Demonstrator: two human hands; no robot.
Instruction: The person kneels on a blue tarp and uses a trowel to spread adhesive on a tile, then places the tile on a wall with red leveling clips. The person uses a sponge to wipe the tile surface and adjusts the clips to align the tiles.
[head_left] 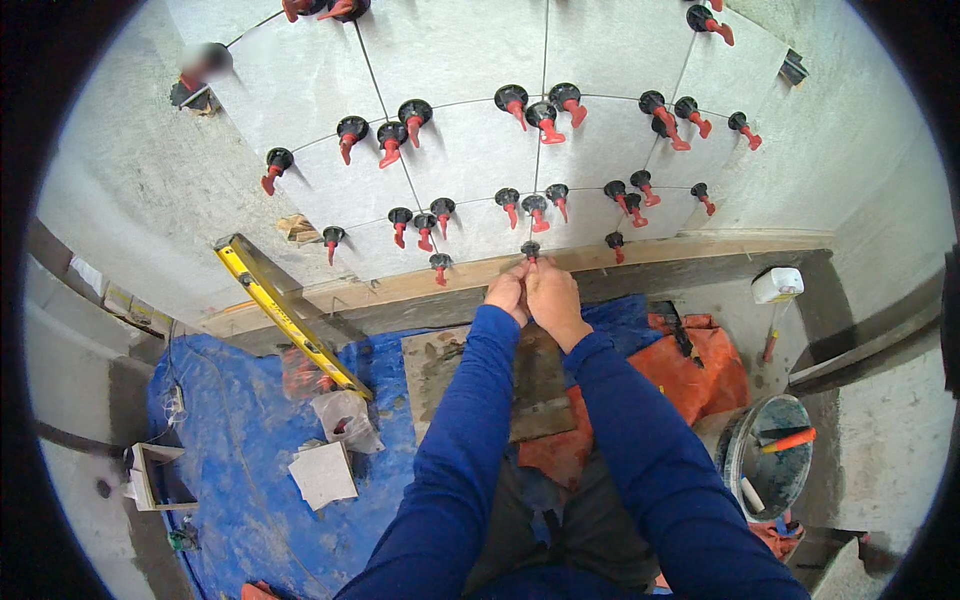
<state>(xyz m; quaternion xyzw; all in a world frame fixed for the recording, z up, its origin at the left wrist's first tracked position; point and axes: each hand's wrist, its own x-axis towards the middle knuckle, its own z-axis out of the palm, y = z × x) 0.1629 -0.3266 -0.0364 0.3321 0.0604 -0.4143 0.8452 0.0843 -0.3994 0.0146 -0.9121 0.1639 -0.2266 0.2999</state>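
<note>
Grey wall tiles (470, 145) cover the wall before me, with tile levelers along their joints, each a black round base with a red T-shaped handle. My left hand (507, 292) and my right hand (553, 295) meet at the bottom edge of the lowest tile row. Both have their fingers closed around the red handle of a tile leveler (531, 250) in the middle joint. The fingertips partly cover that handle. Just above it sits another tile leveler (535, 207). A wooden batten (465, 272) runs along under the tiles, right behind my hands.
A yellow spirit level (290, 315) leans at the left. On the blue tarp (240, 400) lie a plastic bag (347, 420) and square pieces (323, 475). Below my hands is a dirty board (540, 385). A bucket (735, 460) with an orange-handled tool (790, 440) stands at right, near a white container (777, 286).
</note>
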